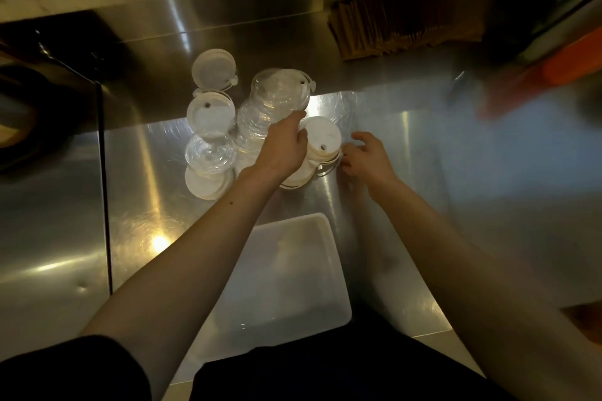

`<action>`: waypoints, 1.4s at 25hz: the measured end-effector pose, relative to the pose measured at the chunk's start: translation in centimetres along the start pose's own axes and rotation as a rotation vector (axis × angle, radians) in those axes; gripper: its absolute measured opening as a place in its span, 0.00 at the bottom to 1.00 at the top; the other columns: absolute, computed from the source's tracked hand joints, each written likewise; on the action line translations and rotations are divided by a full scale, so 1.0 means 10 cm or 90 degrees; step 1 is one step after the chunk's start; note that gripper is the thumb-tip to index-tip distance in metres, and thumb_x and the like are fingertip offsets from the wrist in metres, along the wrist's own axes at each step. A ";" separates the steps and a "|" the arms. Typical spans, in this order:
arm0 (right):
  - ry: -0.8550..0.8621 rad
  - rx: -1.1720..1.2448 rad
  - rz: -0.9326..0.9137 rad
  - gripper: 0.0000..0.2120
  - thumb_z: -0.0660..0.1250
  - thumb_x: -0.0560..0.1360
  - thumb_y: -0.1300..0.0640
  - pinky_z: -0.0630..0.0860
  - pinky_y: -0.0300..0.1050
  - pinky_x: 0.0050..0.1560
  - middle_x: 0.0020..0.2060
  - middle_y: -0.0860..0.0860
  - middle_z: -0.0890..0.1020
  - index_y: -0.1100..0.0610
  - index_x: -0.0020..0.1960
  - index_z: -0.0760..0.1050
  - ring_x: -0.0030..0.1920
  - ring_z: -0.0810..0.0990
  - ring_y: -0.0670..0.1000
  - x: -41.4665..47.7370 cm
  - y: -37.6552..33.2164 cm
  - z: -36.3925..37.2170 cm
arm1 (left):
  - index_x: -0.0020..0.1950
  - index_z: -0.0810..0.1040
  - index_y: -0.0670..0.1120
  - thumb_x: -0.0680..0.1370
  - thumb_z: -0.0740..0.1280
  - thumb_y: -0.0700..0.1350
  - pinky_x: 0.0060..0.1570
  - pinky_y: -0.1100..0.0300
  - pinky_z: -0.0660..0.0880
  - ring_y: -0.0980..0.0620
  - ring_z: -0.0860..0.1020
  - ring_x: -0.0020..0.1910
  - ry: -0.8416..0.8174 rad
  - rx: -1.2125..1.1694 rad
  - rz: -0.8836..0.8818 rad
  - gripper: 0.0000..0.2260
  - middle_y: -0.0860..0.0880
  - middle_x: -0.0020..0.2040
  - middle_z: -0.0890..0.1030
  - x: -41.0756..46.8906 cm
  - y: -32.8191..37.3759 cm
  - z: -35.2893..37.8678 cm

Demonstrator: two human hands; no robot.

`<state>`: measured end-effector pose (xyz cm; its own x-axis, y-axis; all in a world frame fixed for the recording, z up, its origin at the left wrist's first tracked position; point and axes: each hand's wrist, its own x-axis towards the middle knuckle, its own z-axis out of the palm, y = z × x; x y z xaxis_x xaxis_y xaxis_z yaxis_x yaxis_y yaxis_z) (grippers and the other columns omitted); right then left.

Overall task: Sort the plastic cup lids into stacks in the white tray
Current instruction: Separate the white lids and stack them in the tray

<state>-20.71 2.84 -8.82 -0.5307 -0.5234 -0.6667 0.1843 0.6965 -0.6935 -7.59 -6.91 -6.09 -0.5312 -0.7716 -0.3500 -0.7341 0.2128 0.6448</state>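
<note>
A person's left hand [286, 143] reaches forward over a stainless-steel counter [407, 205], its fingers curled around a leaning stack of clear domed lids [273, 104]. The right hand [366, 155] hovers half open, fingers spread, just beside a stack of flat white lids [321, 140] with small round holes. More clear and white lid stacks [210, 127] stand close to the left. The white tray [293, 273], a smooth, round-cornered rectangle, lies between the bare forearms, nearer the body. No lettering is legible.
</note>
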 end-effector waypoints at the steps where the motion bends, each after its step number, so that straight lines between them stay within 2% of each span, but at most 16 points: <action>1: -0.009 0.027 0.024 0.21 0.63 0.77 0.57 0.79 0.56 0.56 0.58 0.59 0.79 0.55 0.70 0.67 0.51 0.82 0.56 0.01 -0.01 0.00 | 0.74 0.67 0.41 0.82 0.59 0.42 0.70 0.49 0.67 0.41 0.72 0.69 -0.013 0.003 -0.010 0.19 0.40 0.70 0.73 0.01 0.01 0.01; 6: -0.037 0.109 0.071 0.20 0.64 0.76 0.60 0.79 0.49 0.47 0.48 0.61 0.80 0.60 0.68 0.69 0.43 0.81 0.56 0.04 -0.01 0.03 | 0.73 0.67 0.40 0.83 0.60 0.45 0.66 0.52 0.67 0.41 0.73 0.67 -0.034 0.020 -0.037 0.19 0.40 0.69 0.74 0.03 0.06 0.05; 9: -0.037 0.135 0.069 0.18 0.64 0.77 0.62 0.81 0.51 0.53 0.50 0.62 0.81 0.61 0.66 0.70 0.46 0.82 0.57 0.01 -0.01 0.00 | 0.69 0.72 0.39 0.81 0.63 0.45 0.62 0.54 0.70 0.42 0.76 0.63 0.012 0.005 -0.035 0.18 0.40 0.65 0.78 0.02 0.08 0.07; 13: -0.016 0.146 0.030 0.16 0.63 0.78 0.62 0.81 0.52 0.55 0.50 0.59 0.81 0.60 0.66 0.72 0.46 0.82 0.54 -0.10 -0.04 -0.06 | 0.67 0.75 0.42 0.79 0.65 0.46 0.56 0.57 0.74 0.46 0.79 0.59 0.058 -0.120 -0.070 0.17 0.44 0.62 0.80 -0.06 0.06 0.02; 16: -0.012 0.128 -0.007 0.14 0.64 0.78 0.59 0.82 0.52 0.53 0.50 0.55 0.82 0.57 0.64 0.74 0.48 0.83 0.53 -0.19 -0.07 -0.09 | 0.66 0.75 0.45 0.78 0.67 0.46 0.60 0.51 0.77 0.49 0.78 0.58 0.078 -0.198 -0.089 0.17 0.47 0.62 0.80 -0.16 0.02 -0.04; 18: -0.020 0.123 -0.029 0.14 0.64 0.79 0.58 0.82 0.49 0.50 0.51 0.55 0.82 0.57 0.63 0.76 0.49 0.83 0.53 -0.26 -0.08 -0.10 | 0.65 0.76 0.46 0.78 0.68 0.46 0.58 0.48 0.79 0.50 0.78 0.58 0.088 -0.265 -0.108 0.16 0.48 0.62 0.80 -0.25 -0.02 -0.08; 23: -0.052 0.107 -0.092 0.12 0.68 0.77 0.56 0.81 0.48 0.53 0.51 0.54 0.83 0.59 0.59 0.79 0.47 0.83 0.51 -0.46 -0.09 -0.07 | 0.64 0.76 0.45 0.78 0.69 0.41 0.48 0.58 0.81 0.47 0.78 0.59 0.108 -0.416 -0.133 0.15 0.46 0.59 0.79 -0.58 -0.08 -0.19; 28: -0.080 0.084 -0.149 0.13 0.69 0.76 0.55 0.81 0.45 0.50 0.48 0.52 0.83 0.59 0.59 0.79 0.45 0.83 0.50 -0.70 -0.09 -0.01 | 0.66 0.75 0.46 0.78 0.68 0.41 0.53 0.55 0.81 0.47 0.79 0.59 0.114 -0.484 -0.168 0.16 0.45 0.61 0.79 -0.87 -0.14 -0.30; 33: -0.104 0.076 -0.174 0.10 0.69 0.76 0.57 0.81 0.44 0.50 0.46 0.53 0.83 0.57 0.57 0.79 0.45 0.83 0.50 -1.01 -0.02 0.05 | 0.65 0.76 0.44 0.78 0.66 0.38 0.44 0.64 0.81 0.53 0.81 0.52 0.125 -0.558 -0.174 0.15 0.48 0.53 0.82 -1.23 -0.18 -0.35; 35: -0.117 0.066 -0.178 0.10 0.70 0.76 0.57 0.81 0.44 0.48 0.45 0.54 0.83 0.57 0.57 0.79 0.44 0.82 0.51 -1.08 0.03 0.09 | 0.64 0.76 0.44 0.78 0.66 0.38 0.46 0.63 0.81 0.52 0.81 0.51 0.132 -0.573 -0.179 0.14 0.47 0.51 0.82 -1.38 -0.24 -0.35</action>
<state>-14.16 8.25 -2.01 -0.4171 -0.7727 -0.4785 0.1413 0.4650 -0.8740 2.93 1.12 -0.41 -0.2364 -0.8331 -0.5000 -0.1773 -0.4690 0.8652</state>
